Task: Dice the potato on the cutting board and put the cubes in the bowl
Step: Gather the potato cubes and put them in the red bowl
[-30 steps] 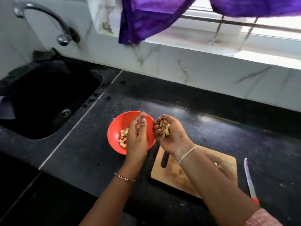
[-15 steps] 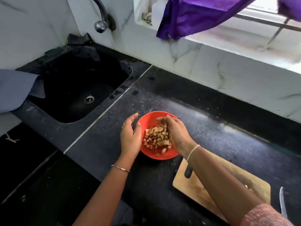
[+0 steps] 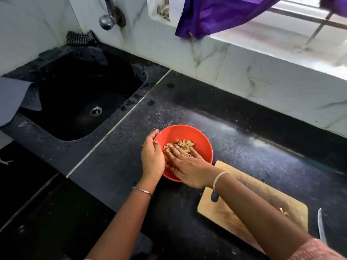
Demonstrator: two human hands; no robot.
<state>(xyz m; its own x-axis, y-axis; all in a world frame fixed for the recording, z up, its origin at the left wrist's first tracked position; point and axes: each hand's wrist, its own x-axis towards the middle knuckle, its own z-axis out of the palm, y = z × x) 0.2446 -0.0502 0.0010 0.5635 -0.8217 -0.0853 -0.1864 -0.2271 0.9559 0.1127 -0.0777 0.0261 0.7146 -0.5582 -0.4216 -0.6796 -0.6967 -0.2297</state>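
A red bowl (image 3: 197,134) stands on the black counter and holds several pale potato cubes (image 3: 185,143). My left hand (image 3: 152,156) rests against the bowl's left rim with relaxed fingers. My right hand (image 3: 185,166) lies flat, palm down, over the bowl's near side, its straight fingers reaching onto the cubes. The wooden cutting board (image 3: 225,214) lies to the right of the bowl, partly under my right forearm. A few potato bits (image 3: 282,211) remain near the board's right end.
A knife (image 3: 321,228) lies on the counter just right of the board. A black sink (image 3: 78,98) with a tap (image 3: 108,19) is at the left, a grey cloth (image 3: 16,98) draped on its edge. A purple cloth (image 3: 216,14) hangs at the window.
My right hand held a handful of cubes above the bowl, dropped them in, and now lies flat over the bowl. My left hand moved from beside the right hand to the bowl's left rim.
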